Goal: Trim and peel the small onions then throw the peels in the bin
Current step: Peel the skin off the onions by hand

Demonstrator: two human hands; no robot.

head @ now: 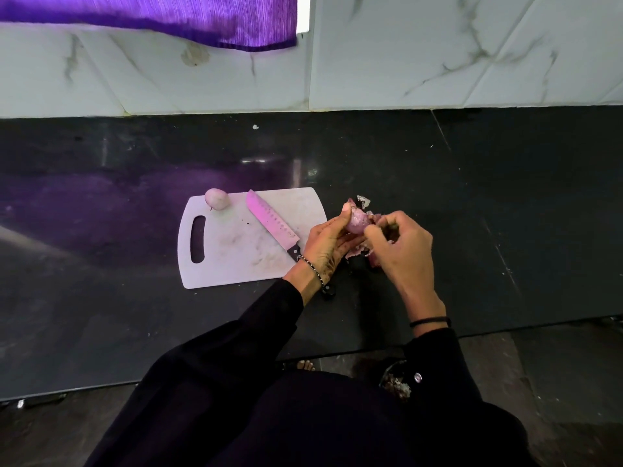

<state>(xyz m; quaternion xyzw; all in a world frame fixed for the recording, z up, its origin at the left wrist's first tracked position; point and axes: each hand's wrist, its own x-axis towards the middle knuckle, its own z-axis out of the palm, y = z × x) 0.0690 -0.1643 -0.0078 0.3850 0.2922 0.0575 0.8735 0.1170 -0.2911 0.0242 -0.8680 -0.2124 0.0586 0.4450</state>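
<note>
The dark glossy stone bench (101,298) carries a white plastic cutting board (236,264) with a handle slot, near the bench's middle. A black-handled knife (271,224) lies diagonally across the board, its handle toward the near edge. Just off the board's right edge, the left hand (325,244) has its grip wrapped round a small purple onion (357,222), thumb on top. The right hand (401,251) has a narrow grip, fingertips pinching that onion's right end. A pale peeled onion (216,198) sits at the board's far left corner. Pinkish loose peels (357,252) lie on the bench under the hands.
</note>
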